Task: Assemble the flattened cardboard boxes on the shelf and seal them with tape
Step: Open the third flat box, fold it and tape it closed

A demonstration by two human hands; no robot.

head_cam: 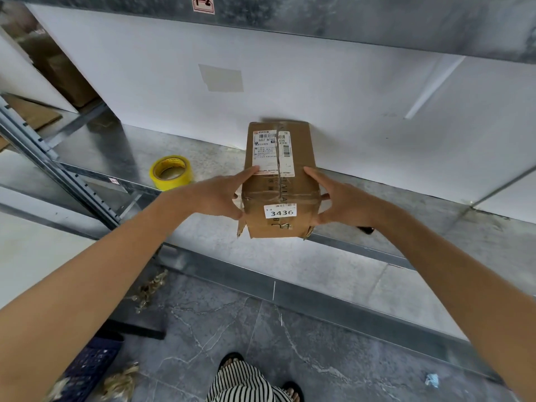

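Observation:
A brown cardboard box (301, 158) stands on the metal shelf (116, 152), folded up into shape, its far end against the white back panel. It carries shipping labels on top and a white sticker reading 3436 on the near face, with clear tape across the top seam. My left hand (220, 195) presses on the box's left side and my right hand (342, 201) on its right side, thumbs on the top edge. A yellow tape roll (171, 173) lies flat on the shelf to the left of the box.
A small dark object (366, 229) lies on the shelf behind my right wrist. Flattened brown cardboard (34, 111) sits on the neighbouring shelf at far left. Below are a grey tiled floor, a dark crate (90, 369) and scraps of tape.

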